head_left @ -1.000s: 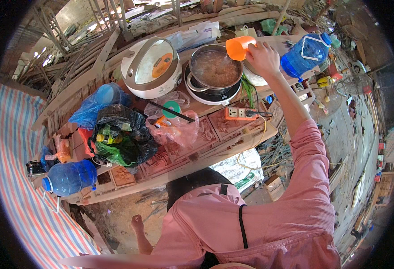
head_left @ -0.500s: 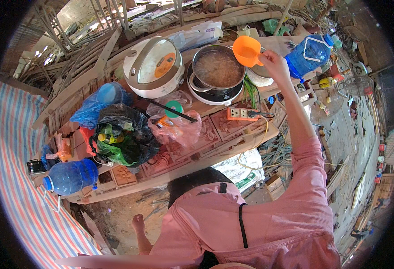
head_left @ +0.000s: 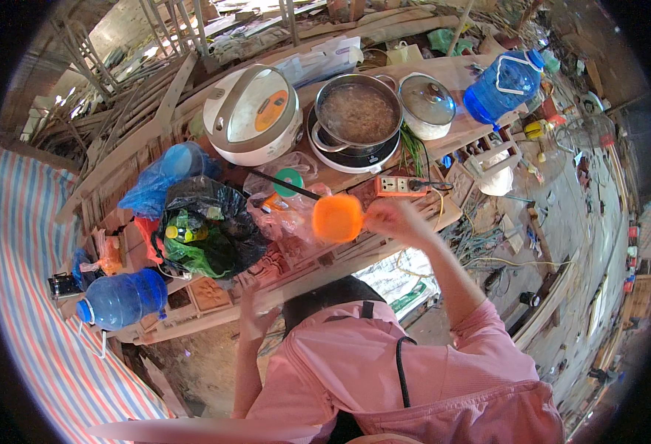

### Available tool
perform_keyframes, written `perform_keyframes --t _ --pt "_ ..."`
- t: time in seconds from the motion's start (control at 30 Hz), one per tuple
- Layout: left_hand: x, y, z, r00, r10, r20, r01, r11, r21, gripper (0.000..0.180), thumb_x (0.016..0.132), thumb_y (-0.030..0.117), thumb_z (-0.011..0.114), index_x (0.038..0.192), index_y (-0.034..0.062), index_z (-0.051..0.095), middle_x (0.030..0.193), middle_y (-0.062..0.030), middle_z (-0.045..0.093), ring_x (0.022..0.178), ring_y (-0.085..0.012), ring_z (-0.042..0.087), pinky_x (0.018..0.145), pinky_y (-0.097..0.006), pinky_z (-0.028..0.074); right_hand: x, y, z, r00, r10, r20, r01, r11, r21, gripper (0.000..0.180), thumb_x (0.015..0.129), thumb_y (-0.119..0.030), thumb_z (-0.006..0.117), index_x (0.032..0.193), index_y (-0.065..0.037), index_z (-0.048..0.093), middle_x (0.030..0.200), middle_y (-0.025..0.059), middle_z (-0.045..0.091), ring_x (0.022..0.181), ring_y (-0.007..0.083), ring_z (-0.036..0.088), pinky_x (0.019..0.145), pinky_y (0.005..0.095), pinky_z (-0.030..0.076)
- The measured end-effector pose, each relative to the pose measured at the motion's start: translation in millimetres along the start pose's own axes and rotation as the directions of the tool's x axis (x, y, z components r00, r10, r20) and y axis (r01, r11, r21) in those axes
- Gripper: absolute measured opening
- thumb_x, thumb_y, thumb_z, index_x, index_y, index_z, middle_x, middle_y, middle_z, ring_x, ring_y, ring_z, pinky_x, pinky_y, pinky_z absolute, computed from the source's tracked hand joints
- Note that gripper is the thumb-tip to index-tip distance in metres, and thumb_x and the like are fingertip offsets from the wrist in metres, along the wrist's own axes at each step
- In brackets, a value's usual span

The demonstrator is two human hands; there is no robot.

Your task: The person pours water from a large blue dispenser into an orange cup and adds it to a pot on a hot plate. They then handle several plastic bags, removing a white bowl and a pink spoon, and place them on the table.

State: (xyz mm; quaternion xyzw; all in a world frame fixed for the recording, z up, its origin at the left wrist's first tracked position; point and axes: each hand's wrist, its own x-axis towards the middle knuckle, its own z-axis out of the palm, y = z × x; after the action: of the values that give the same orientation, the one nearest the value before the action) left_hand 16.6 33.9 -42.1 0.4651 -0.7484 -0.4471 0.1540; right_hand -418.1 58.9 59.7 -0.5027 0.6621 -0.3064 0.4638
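My right hand (head_left: pixel 392 221) grips the short handle of an orange plastic dipper (head_left: pixel 338 218), held over the front of the carved wooden bench. Slightly blurred, my left hand (head_left: pixel 254 317) is raised near the bench's front edge, fingers apart and holding nothing. Beyond the dipper, a steel pot (head_left: pixel 360 109) of cloudy brownish liquid sits on a black-and-white electric cooker (head_left: pixel 370 157). To its right stands a white pot with a glass lid (head_left: pixel 428 103). Below the dipper's left side lie a clear pink plastic bag (head_left: pixel 296 214) and a round green lid (head_left: pixel 289 182).
A white rice cooker (head_left: pixel 253 115) stands left of the pot. Left on the bench are a black plastic bag (head_left: pixel 207 200) and a blue water bottle (head_left: pixel 125 298). Another blue bottle (head_left: pixel 504 85) stands far right. An orange power strip (head_left: pixel 401 186) with cords lies near my right hand.
My right hand has brought the orange dipper from beside the pot down and left, toward me. The lidded pot is now uncovered to view. My left hand has risen toward the bench and opened.
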Motion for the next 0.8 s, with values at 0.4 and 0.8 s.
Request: perform_keyframes --t 0.4,0.8 --pt "62.5 120.3 18.9 0.981 0.192 0.001 -0.168 0.859 -0.485 0.12 0.059 0.009 0.091 0.149 0.0084 0.012 0.142 -0.0142 0.039 0.13 -0.0274 0.045 0.109 -0.042 0.038 1.5 -21.9 83.8 0.95 -0.184 0.253 0.208 0.975 -0.074 0.027 0.088 -0.034 0.063 0.097 -0.009 0.065 0.08 0.0152 0.064 0.074 0.0343 0.063 0.064 0.0433 0.047" --pt "54.9 120.3 24.7 0.994 -0.031 -0.108 -0.026 0.869 -0.495 0.102 0.057 0.012 0.092 0.138 0.0083 0.03 0.133 -0.0091 0.044 0.123 -0.0238 0.048 0.107 -0.04 0.039 68.0 73.5 -91.9 0.87 0.056 -0.489 -0.016 0.996 0.086 0.023 0.088 -0.021 0.069 0.103 -0.005 0.064 0.084 0.0052 0.067 0.08 0.016 0.063 0.07 0.03 0.051"
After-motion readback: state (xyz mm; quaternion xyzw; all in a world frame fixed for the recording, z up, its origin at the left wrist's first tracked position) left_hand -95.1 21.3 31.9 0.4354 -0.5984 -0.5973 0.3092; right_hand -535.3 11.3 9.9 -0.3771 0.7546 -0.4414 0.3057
